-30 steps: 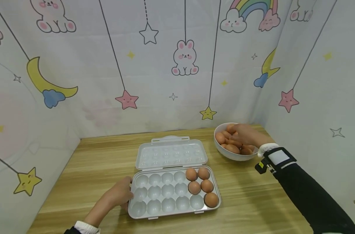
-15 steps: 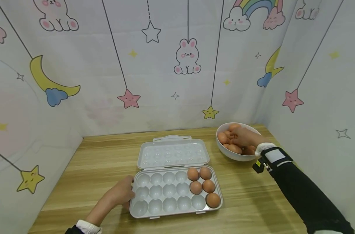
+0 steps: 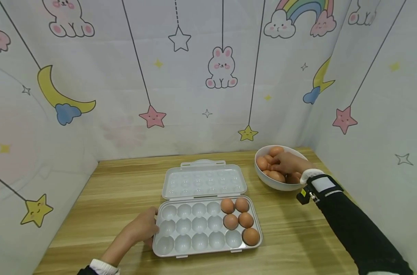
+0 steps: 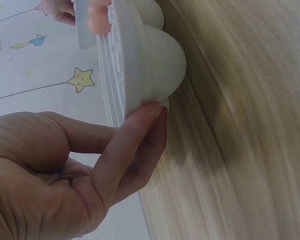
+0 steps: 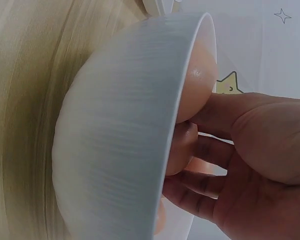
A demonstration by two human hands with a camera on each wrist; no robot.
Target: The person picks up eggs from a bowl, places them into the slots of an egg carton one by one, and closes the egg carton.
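Wooden counter (image 3: 126,187), open egg carton (image 3: 199,225), white bowl (image 3: 277,186) beyond its right end.
Left hand (image 3: 144,226) pinches the carton's left edge; right hand (image 3: 290,162) touches brown eggs (image 5: 197,77) inside the bowl, grip unclear. Five eggs (image 3: 231,221) sit at the carton's right.

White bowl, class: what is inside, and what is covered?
Inside the white bowl are brown eggs and fingers of the right hand. Its bottom and anything beneath the upper eggs or hand are covered.
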